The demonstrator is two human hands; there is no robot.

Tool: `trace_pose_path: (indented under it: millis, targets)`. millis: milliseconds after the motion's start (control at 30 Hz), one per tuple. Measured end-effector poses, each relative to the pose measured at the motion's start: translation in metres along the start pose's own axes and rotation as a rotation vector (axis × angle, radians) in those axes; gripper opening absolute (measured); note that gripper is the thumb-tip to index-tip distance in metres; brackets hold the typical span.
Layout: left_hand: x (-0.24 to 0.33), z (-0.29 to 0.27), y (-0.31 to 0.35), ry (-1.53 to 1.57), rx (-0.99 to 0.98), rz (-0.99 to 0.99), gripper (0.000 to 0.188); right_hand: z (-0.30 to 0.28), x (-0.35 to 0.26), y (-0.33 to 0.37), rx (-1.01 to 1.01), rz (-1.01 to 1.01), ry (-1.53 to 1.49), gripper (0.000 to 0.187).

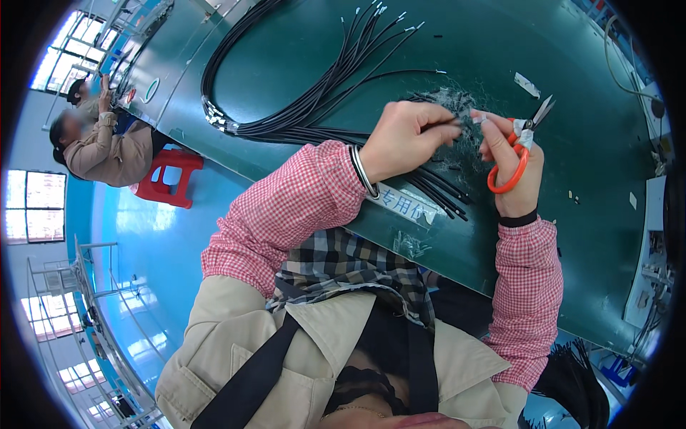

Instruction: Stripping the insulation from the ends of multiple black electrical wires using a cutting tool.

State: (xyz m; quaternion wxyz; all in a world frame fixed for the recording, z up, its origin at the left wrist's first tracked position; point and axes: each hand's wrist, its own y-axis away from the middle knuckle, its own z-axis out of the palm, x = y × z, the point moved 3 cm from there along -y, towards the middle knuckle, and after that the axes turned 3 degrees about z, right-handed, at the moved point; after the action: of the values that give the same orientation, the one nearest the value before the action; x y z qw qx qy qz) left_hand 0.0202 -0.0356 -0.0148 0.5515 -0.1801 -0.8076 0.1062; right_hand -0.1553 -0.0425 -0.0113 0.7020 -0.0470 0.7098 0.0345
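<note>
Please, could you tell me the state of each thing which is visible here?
Scissors: held, blades apparently slightly parted
Right hand: holding the scissors
Left hand: fingers curled, grip unclear
Black cables: bundled at the bend, ends fanned out
Pale fibres: loose, tangled
Red stool: upright

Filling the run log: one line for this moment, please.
left hand: near loose threads, grip unclear | right hand: holding scissors | cables: on table

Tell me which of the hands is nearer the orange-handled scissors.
Right: the right hand holds the scissors, while the left hand is off to their left, apart from them.
</note>
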Motion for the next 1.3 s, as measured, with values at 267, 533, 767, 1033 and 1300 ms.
trace_pose_path:
  millis: [267,533,767,1033,1300]
  targets:
    - [-0.051,-0.077,-0.051,-0.371,0.332,-0.153,0.059,-0.021,-0.001,-0.001,-0.425,0.040,0.474,0.026]
    - [0.011,-0.005,0.026,-0.469,-0.300,0.364,0.022,-0.032,0.007,0.001,-0.198,0.204,0.301,0.030]
    - [0.014,0.023,0.030,-0.488,-0.257,0.489,0.011,-0.030,0.001,-0.001,-0.166,0.196,0.127,0.024]
    - [0.014,0.017,0.007,-0.092,-0.074,0.091,0.012,-0.022,0.002,0.000,-0.131,-0.123,0.151,0.019]
    - [0.004,0.016,0.002,0.059,-0.080,-0.102,0.010,-0.011,0.006,0.003,-0.115,-0.242,0.270,0.020]
